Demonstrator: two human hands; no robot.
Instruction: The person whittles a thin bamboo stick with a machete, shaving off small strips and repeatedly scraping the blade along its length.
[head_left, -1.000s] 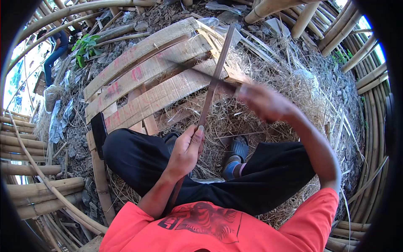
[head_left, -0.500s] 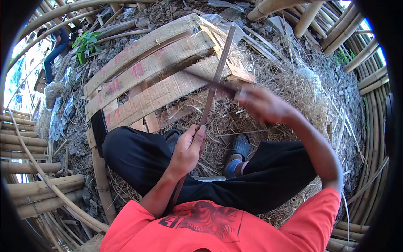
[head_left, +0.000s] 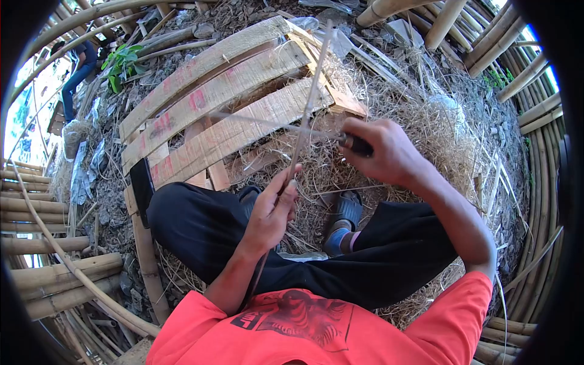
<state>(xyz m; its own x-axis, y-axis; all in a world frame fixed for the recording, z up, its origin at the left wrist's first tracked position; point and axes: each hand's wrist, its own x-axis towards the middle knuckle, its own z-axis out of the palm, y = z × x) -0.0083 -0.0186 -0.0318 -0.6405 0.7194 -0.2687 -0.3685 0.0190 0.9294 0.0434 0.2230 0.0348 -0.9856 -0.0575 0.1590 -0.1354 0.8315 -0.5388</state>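
My left hand is closed around a long thin strip, which rises from my lap towards the wooden pallet. In my right hand is the dark handle of a knife. Its blade, blurred by motion, points left and crosses the strip above my left hand. Whether blade and strip touch cannot be made out. Beyond both hands lies the slatted wooden pallet with red marks.
A dark phone leans at the pallet's left edge by my knee. Thin shavings cover the ground. Bamboo poles stand on both sides. A person is at the upper left, near a green plant.
My right hand has turned, and the knife's blade now reaches farther left, more level across the strip. The strip's top has shifted slightly left. My left hand stays closed on it.
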